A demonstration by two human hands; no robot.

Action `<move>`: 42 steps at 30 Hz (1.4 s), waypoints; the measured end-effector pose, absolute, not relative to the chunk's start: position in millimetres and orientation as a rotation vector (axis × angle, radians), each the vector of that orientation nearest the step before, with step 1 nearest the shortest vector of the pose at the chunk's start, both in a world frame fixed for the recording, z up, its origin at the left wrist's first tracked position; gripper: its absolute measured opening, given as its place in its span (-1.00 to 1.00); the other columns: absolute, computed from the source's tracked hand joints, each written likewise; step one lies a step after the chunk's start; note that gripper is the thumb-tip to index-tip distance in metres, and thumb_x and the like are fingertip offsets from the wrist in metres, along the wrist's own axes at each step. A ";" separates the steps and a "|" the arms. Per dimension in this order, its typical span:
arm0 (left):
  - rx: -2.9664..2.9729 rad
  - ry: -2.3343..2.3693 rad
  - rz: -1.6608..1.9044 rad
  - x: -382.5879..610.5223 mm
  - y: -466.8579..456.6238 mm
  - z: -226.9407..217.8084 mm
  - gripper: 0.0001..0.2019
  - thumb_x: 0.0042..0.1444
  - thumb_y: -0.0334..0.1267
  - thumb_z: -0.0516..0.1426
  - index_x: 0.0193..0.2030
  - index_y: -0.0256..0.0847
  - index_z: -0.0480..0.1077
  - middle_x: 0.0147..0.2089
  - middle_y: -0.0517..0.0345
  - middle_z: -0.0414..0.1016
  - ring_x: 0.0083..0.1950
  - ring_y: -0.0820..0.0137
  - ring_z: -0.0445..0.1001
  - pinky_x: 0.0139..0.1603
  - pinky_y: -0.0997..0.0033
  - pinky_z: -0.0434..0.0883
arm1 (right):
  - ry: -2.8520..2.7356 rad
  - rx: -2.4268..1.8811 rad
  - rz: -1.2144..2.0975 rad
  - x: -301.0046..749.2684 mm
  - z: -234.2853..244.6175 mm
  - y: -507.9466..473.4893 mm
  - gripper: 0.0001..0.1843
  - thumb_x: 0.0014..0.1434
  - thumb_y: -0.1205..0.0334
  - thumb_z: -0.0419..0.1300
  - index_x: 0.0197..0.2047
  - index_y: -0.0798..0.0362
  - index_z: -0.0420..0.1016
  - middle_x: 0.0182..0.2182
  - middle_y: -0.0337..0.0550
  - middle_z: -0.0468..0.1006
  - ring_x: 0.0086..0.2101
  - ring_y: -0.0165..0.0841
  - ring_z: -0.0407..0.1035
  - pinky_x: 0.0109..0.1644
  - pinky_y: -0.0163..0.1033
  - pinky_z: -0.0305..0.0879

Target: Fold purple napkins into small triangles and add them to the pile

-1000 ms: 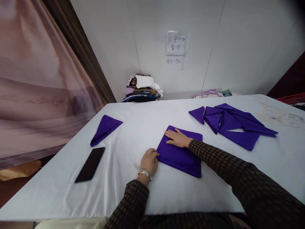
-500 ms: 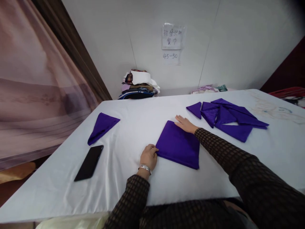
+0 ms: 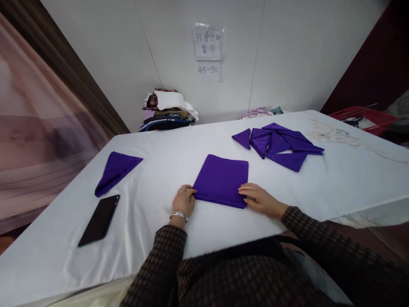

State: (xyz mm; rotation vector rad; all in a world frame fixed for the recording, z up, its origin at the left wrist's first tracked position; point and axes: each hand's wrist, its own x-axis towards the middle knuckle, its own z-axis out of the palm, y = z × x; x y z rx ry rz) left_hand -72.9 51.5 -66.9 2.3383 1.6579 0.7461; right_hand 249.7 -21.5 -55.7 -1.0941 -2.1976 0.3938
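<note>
A purple cloth napkin (image 3: 220, 179), folded to a rough square, lies flat on the white tablecloth in front of me. My left hand (image 3: 184, 200), with a silver bracelet at the wrist, pinches the napkin's near left corner. At the right edge, close to the near right corner, my right hand (image 3: 260, 199) has its bent fingers closed on the cloth. Only part of each thumb's grip shows. Off to the left rests a napkin folded into a triangle (image 3: 116, 170). Several more folded purple napkins (image 3: 284, 143) lie in an overlapping group at the back right.
A black phone (image 3: 99, 221) lies at the left of the white-covered table (image 3: 159, 162). Behind the table's far edge are a pile of folded clothes (image 3: 169, 111) and a red basket (image 3: 367, 121). A handwritten sign (image 3: 208, 44) hangs on the wall.
My right hand has come from the napkin's far edge down to its right edge near the near corner. My left hand stays at the left corner. The view has shifted to the right.
</note>
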 end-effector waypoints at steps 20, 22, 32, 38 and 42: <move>2.137 1.841 0.835 -70.0 54.2 -66.5 -0.74 -0.03 -0.45 0.03 -0.34 -0.15 0.53 -0.14 0.11 0.43 -0.17 0.37 0.45 -0.08 0.40 0.42 | -2.444 -0.964 0.171 232.9 -51.9 -37.2 -0.77 0.21 0.32 0.07 -0.11 0.08 0.50 -0.13 0.01 0.47 -0.13 -0.23 0.31 -0.05 -0.07 0.25; 2.150 1.852 0.814 -71.5 56.2 -63.6 -0.73 -0.02 -0.45 0.02 -0.34 -0.16 0.54 -0.14 0.10 0.44 -0.17 0.37 0.46 -0.08 0.41 0.42 | -2.459 -0.995 0.137 228.8 -51.9 -34.7 -0.76 0.22 0.36 0.04 -0.14 0.09 0.50 -0.17 0.00 0.48 -0.16 -0.25 0.30 -0.09 -0.11 0.24; 2.251 1.927 0.669 -71.5 43.9 -36.5 -0.61 -0.12 -0.46 0.07 -0.12 -0.16 0.52 0.01 0.04 0.47 0.02 0.22 0.41 0.07 0.24 0.35 | -2.569 -1.075 0.120 168.0 -43.9 -45.2 -0.80 0.22 0.34 0.06 -0.20 0.09 0.52 -0.24 -0.05 0.49 -0.25 -0.28 0.27 -0.19 -0.18 0.19; 2.710 1.455 0.651 -44.6 -17.0 -45.4 -0.60 -0.06 -0.40 0.11 -0.03 -0.11 0.46 0.07 0.02 0.44 0.13 0.15 0.31 0.17 0.01 0.20 | -2.410 -0.973 0.289 209.9 -37.6 -22.3 -0.69 0.19 0.26 0.12 0.00 0.07 0.44 -0.07 -0.06 0.50 -0.07 -0.27 0.33 0.02 -0.16 0.23; 2.692 1.382 0.623 -39.2 -18.0 -51.3 -0.69 0.04 -0.37 0.07 -0.08 -0.12 0.49 -0.01 0.01 0.48 0.06 0.20 0.37 0.11 0.07 0.26 | -2.195 -1.438 0.186 261.2 -37.5 23.9 -0.72 0.18 0.34 0.07 -0.06 0.06 0.49 -0.09 -0.05 0.52 -0.07 -0.25 0.35 0.04 -0.14 0.24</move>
